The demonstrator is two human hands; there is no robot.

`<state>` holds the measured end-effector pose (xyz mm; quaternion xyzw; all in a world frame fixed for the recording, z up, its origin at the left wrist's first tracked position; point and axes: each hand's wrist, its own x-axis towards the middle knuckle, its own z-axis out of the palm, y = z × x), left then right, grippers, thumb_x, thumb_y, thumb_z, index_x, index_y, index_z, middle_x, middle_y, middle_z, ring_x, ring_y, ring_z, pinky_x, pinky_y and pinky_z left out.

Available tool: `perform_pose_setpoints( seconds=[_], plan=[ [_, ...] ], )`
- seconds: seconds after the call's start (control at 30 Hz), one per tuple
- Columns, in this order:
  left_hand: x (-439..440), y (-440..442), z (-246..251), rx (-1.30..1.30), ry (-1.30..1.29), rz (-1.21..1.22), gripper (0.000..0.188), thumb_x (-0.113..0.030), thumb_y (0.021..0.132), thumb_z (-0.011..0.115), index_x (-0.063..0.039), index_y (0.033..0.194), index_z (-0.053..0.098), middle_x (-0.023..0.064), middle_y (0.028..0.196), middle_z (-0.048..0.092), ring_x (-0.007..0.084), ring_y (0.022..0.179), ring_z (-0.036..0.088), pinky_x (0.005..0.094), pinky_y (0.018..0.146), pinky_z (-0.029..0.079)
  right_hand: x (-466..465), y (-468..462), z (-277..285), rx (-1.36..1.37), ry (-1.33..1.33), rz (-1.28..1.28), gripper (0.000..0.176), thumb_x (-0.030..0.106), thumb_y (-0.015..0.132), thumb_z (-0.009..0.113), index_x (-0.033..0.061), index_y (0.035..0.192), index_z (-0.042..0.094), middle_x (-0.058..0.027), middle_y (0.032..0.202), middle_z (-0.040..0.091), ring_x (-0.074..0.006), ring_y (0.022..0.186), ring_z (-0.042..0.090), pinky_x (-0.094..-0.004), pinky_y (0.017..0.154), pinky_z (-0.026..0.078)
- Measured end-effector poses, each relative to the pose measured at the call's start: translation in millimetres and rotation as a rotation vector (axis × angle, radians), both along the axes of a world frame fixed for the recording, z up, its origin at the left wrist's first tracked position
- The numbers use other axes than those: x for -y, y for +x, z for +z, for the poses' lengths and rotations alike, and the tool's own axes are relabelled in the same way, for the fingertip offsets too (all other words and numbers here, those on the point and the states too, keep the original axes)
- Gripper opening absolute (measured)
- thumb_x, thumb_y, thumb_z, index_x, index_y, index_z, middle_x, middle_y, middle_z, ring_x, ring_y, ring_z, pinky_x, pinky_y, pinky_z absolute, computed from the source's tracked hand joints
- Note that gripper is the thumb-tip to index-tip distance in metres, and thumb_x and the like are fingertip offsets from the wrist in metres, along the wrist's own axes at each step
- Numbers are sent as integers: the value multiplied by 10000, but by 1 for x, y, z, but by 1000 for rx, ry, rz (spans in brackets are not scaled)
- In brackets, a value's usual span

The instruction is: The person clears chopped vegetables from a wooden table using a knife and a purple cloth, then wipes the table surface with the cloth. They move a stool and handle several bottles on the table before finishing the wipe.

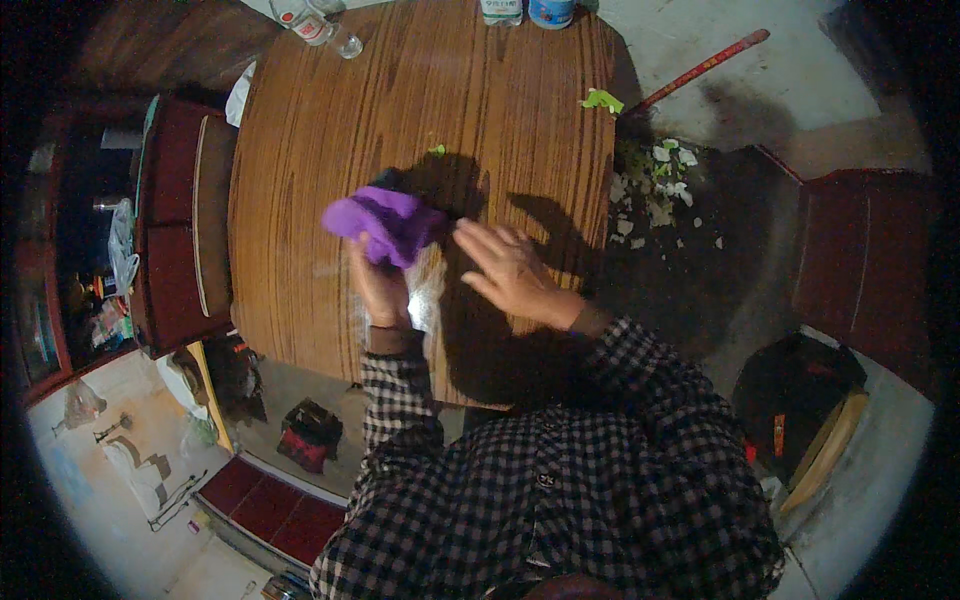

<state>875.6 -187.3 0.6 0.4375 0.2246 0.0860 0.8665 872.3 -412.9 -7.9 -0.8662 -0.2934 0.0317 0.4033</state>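
Observation:
My left hand (381, 291) holds a bunched purple cloth (386, 221) above the wooden table (315, 135). The cloth covers most of the fingers and looks slightly blurred. To its right, my right hand (517, 277) hovers with its fingers apart and nothing in it. A small green leaf scrap (437, 150) lies on the tabletop beyond the cloth. Another, larger piece of green leaf (602, 101) rests at the table's right edge. Dark shadows of my hands fall across the wood.
At the table's far edge stand a clear glass bottle (306, 24), a small glass (346, 43), a labelled bottle (502, 10) and a blue container (551, 12). Vegetable scraps (664, 187) litter the floor at right, near a red stick (701, 69). A dark red cabinet (174, 247) adjoins the left side.

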Motion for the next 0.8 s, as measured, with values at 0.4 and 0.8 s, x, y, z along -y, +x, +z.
perform_pose_setpoints(
  seconds=[0.4, 0.8],
  plan=[
    [33, 132, -123, -8, 1978, -99, 452, -302, 954, 588, -28, 1312, 569, 200, 1361, 548, 438, 1284, 465, 511, 1053, 375, 90, -28, -63, 57, -343, -172, 646, 355, 890, 646, 10, 1403, 457, -167, 1518, 367, -340, 1442, 272, -565, 1146, 228],
    [349, 210, -109, 548, 1580, -454, 320, -175, 897, 650, -47, 1190, 636, 153, 1264, 628, 397, 1192, 553, 463, 1008, 422, 88, -48, -100, -718, -157, -446, 548, 290, 956, 549, 59, 1440, 441, -115, 1510, 390, -272, 1422, 318, -447, 1162, 258]
  ],
)
